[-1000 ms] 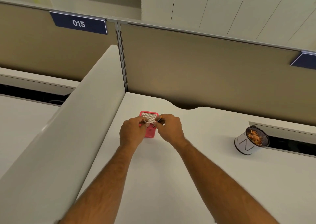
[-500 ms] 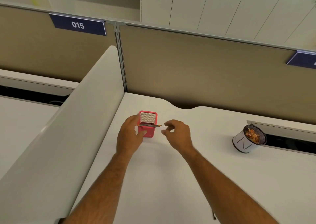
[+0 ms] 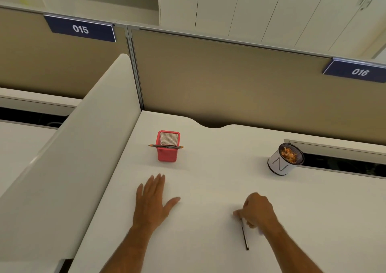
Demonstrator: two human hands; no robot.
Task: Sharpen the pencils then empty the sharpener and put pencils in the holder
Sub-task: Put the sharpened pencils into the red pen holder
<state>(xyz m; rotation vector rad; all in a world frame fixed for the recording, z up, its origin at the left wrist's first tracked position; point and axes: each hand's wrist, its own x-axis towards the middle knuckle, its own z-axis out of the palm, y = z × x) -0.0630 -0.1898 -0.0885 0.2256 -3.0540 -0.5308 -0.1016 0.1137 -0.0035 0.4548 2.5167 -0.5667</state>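
1. The right hand [image 3: 258, 210] is curling its fingers onto the top end of a pencil [image 3: 244, 234] lying on the desk [image 3: 208, 189], well nearer the person than the red holder [image 3: 168, 148].
2. The left hand [image 3: 153, 199] is resting flat and holding nothing, nearer than the holder.
3. Two pencils [image 3: 166, 146] are lying across the holder's rim; this one is probably better dropped in upright, tip up.

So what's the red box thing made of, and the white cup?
The red holder looks like painted metal mesh: its inner wall shows a fine grid. The white cup seems mesh too, dark at the rim, wrapped in what looks like matte paper.
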